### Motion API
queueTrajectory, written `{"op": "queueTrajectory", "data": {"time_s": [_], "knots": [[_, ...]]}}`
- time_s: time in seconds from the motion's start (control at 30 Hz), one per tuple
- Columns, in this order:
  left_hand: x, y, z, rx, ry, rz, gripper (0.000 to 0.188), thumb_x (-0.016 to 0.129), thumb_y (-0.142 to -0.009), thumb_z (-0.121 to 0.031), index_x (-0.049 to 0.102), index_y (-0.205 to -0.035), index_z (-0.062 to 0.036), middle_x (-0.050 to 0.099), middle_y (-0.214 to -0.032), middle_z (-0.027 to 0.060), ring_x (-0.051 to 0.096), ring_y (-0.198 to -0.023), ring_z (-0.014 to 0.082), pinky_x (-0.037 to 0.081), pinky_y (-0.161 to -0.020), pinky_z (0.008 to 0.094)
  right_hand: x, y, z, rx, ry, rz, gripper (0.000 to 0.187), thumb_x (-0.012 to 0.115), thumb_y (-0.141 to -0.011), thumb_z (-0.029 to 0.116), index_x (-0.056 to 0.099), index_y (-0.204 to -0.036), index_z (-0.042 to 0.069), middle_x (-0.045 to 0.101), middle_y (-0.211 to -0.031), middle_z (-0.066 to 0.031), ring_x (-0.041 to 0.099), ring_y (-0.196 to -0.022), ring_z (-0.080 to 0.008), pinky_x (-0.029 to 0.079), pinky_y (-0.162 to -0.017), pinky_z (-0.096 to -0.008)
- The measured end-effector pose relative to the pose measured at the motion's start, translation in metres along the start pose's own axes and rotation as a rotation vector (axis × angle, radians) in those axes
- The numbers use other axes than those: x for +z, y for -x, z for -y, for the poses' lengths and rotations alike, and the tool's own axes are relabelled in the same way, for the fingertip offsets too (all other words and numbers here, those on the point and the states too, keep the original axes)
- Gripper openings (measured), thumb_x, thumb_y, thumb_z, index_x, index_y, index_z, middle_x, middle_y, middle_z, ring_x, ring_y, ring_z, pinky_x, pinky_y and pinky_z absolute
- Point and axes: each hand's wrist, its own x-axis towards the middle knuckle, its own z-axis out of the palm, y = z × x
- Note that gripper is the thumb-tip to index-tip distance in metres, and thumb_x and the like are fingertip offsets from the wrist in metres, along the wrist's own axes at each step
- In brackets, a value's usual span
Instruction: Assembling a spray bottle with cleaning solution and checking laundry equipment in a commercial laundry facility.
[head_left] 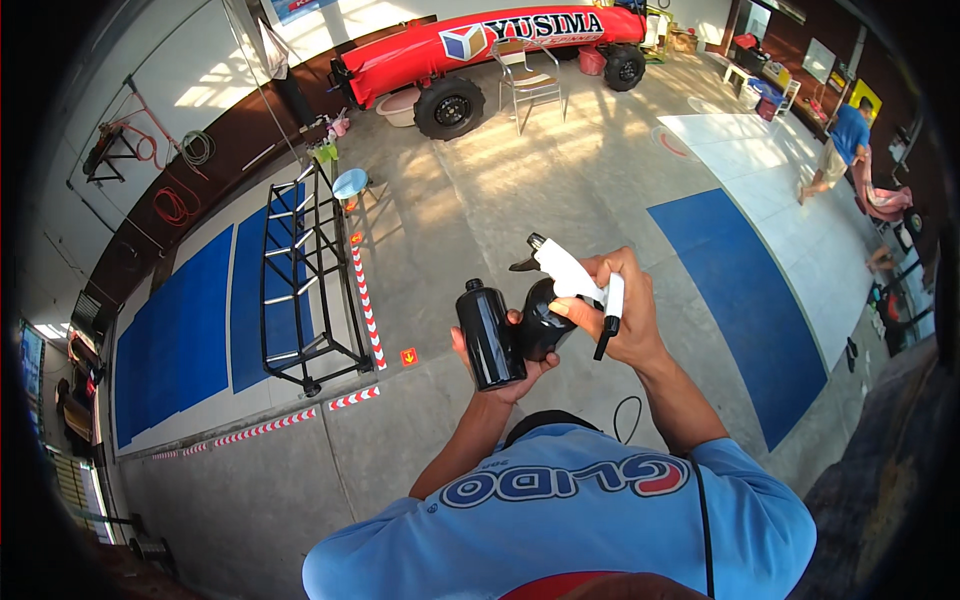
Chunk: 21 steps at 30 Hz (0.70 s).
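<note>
My left hand [530, 380] is wrapped round two glossy black bottles held side by side in front of my chest. The left black bottle [491, 338] stands nearly upright, with no cap on its narrow neck. The other black bottle [542, 325] leans beside it; its top is hidden behind a white trigger spray head [563, 268] with a black nozzle and black trigger. My right hand [634, 318] is closed on this spray head. Between its fingers also sits a second white piece with a black end [613, 303], perhaps another spray head. Whether the first head touches the bottle's neck, I cannot tell.
A black metal frame [310, 285] stands to the left, near blue mats [185, 325] and red-white floor tape. Ahead are a metal chair [528, 80] and a long red-covered object on wheels [490, 40]. Another person [848, 140] is at the far right, past a blue mat [745, 300].
</note>
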Motion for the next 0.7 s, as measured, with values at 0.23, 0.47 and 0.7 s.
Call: {"op": "queueTrajectory", "data": {"time_s": [0.23,0.47,0.7], "knots": [[-0.061,-0.153,-0.095,-0.109,-0.014,-0.009,0.096,0.062,-0.078,-0.091,0.061,-0.134,-0.0131,0.062,-0.144,0.013,0.056,-0.136,0.042,0.046,-0.101,0.0612,-0.023,-0.116,-0.109,0.016,0.025,-0.047,0.054,0.093,-0.082,0.017,0.042,-0.098,0.01,0.078,-0.105,-0.0211,0.076,-0.088,-0.02,0.056,-0.073,-0.0306],[-0.122,-0.316,-0.175,-0.227,-0.05,0.134,0.098,0.067,-0.076,-0.089,0.06,-0.134,-0.0113,0.053,-0.152,0.0228,0.048,-0.142,0.05,0.039,-0.112,0.0721,-0.033,-0.226,-0.203,0.022,0.215,-0.176,0.061,0.096,-0.077,0.022,0.041,-0.101,0.009,0.078,-0.105,-0.0218,0.077,-0.087,-0.023,0.058,-0.072,-0.0314],[-0.198,-0.442,-0.214,-0.218,-0.067,0.137,0.099,0.066,-0.077,-0.089,0.059,-0.141,-0.0134,0.049,-0.156,0.0269,0.042,-0.147,0.0538,0.024,-0.112,0.086,-0.061,-0.312,-0.327,0.032,0.232,-0.239,0.062,0.096,-0.077,0.014,0.039,-0.102,0.007,0.076,-0.102,-0.0244,0.078,-0.086,-0.0255,0.06,-0.068,-0.0331]]}}
